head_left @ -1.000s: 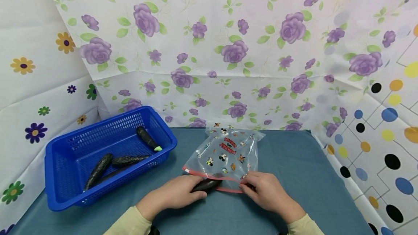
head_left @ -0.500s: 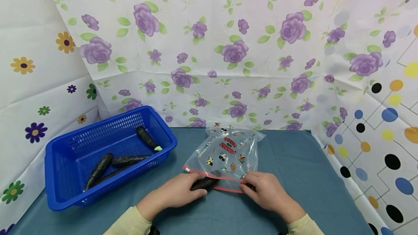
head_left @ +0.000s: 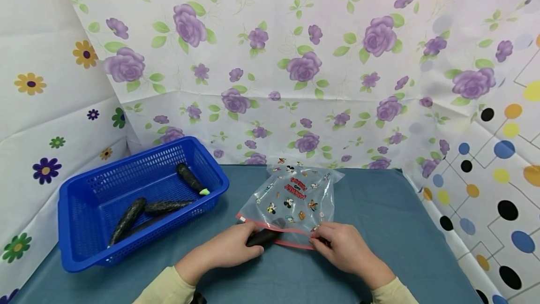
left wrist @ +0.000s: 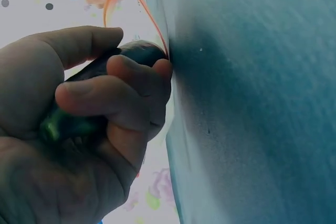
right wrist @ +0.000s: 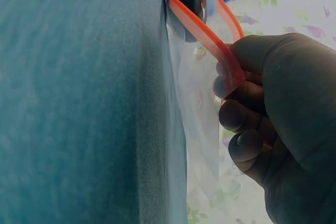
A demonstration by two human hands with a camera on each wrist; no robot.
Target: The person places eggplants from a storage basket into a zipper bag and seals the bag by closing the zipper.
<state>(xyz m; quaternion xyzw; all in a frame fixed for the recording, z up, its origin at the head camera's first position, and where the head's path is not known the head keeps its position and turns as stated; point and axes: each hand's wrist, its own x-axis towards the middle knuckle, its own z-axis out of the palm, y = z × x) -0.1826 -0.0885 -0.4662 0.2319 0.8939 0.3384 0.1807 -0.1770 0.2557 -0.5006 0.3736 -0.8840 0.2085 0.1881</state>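
A clear zip bag (head_left: 295,196) with cartoon prints and a red zip edge lies on the table, its mouth parted toward me. My left hand (head_left: 223,250) grips a smooth, dark eggplant (head_left: 265,237), whose far end is inside the bag's mouth. In the left wrist view, the fingers of the left hand (left wrist: 105,98) curl round the eggplant (left wrist: 142,52), and its greenish end shows near the palm. At the mouth's right corner, my right hand (head_left: 343,247) pinches the red edge (right wrist: 210,38) between thumb and fingers, as the right wrist view shows.
To the left stands a blue perforated basket (head_left: 80,191) holding several dark vegetables, among them a bumpy cucumber (head_left: 127,222) and one with a pale green tip (head_left: 191,179). A blue-green cloth (head_left: 379,210) covers the table. Patterned sheets (head_left: 270,60) hang behind and at both sides.
My left hand has pushed the eggplant slightly further into the bag, its thumb side now closer to the zip edge. The right hand keeps its pinch at the corner.
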